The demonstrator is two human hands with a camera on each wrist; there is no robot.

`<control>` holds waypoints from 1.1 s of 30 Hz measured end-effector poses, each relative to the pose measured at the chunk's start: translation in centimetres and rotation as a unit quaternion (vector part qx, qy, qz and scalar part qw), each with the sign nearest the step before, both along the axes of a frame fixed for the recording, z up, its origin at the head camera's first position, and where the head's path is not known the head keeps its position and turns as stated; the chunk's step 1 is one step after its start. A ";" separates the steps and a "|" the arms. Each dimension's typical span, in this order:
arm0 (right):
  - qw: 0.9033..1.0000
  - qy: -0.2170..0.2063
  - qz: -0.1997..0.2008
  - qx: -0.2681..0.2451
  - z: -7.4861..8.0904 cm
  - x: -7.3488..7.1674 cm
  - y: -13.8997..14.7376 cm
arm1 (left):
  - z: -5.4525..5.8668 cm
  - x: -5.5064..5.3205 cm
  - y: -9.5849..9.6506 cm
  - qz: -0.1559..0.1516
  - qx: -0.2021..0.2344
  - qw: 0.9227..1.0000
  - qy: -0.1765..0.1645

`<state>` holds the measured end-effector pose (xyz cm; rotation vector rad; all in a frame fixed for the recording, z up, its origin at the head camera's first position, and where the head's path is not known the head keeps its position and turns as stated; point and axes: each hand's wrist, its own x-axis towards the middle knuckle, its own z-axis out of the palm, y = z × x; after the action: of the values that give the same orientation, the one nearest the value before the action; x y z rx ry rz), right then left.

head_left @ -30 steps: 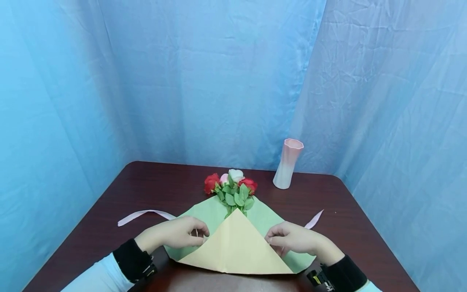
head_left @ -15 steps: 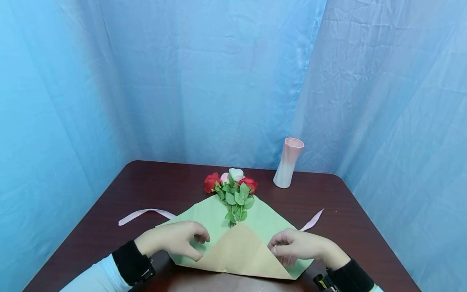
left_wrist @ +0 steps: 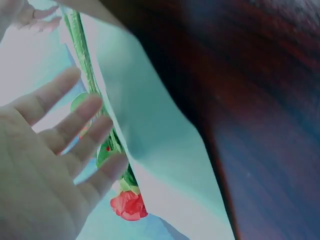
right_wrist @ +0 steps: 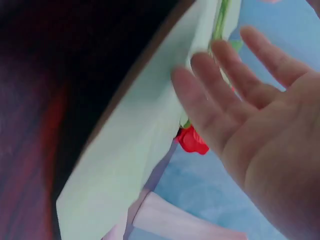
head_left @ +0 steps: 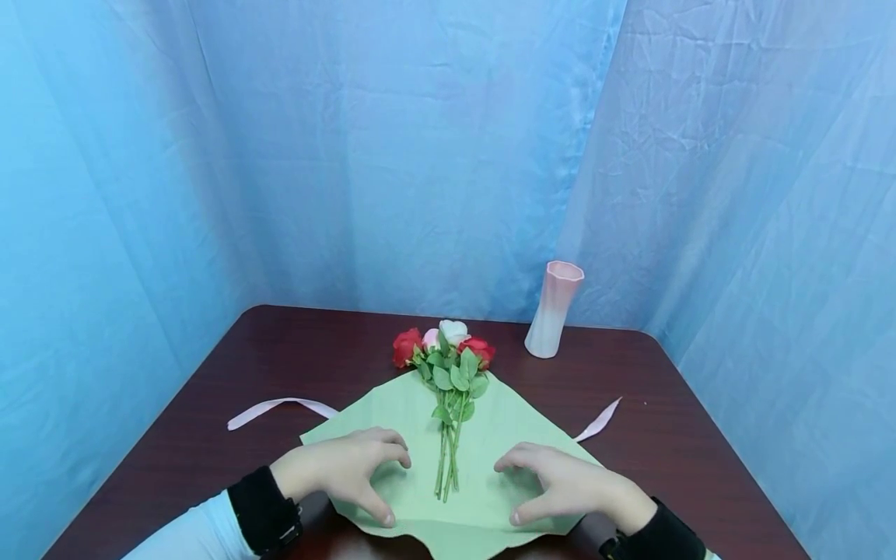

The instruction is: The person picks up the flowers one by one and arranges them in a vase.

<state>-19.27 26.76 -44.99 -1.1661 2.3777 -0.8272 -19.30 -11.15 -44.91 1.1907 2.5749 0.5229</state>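
Observation:
A bunch of artificial roses (head_left: 448, 381), red, pink and white with green stems, lies on a sheet of light green wrapping paper (head_left: 483, 505) spread on the table. The paper's near corner reaches the bottom of the head view. Over the paper left of the stems is my left hand (head_left: 353, 470), its fingers spread and holding nothing. My right hand (head_left: 563, 482) mirrors it on the right, fingers apart and likewise without anything in them. Both wrist views show the fingers loosely extended near the paper; whether they touch it I cannot tell.
A pink-and-white vase (head_left: 553, 311) stands at the back right of the dark wooden table (head_left: 301, 350). From under the paper a pale pink ribbon (head_left: 280, 402) sticks out on both sides. Blue cloth (head_left: 420, 155) hangs behind and at the sides.
The paper's near corner, folded up over the stems with its tan side showing, has come down flat toward me, baring the stems. Both hands have let go and their fingers have spread.

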 end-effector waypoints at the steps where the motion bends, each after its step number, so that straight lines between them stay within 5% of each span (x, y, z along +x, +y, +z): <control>1: 1.000 0.015 -0.005 0.013 -0.1 0.1 -0.2 | -0.1 0.1 0.1 0.007 -0.008 1.000 0.008; 12: 0.984 0.106 -0.068 0.128 -0.8 1.4 -1.6 | -1.0 0.7 0.9 0.049 -0.074 0.994 0.068; 22: 0.977 0.086 -0.076 0.178 -1.3 1.5 -2.1 | -1.2 1.2 1.1 0.073 -0.102 0.992 0.022; 33: 0.974 0.105 -0.075 0.186 -1.0 1.7 -2.4 | -1.2 1.3 1.6 0.081 -0.102 0.991 0.026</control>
<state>-17.60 24.35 -46.01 -0.9687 2.6684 -0.2849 -18.04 -9.54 -46.09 0.9447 2.7072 0.2543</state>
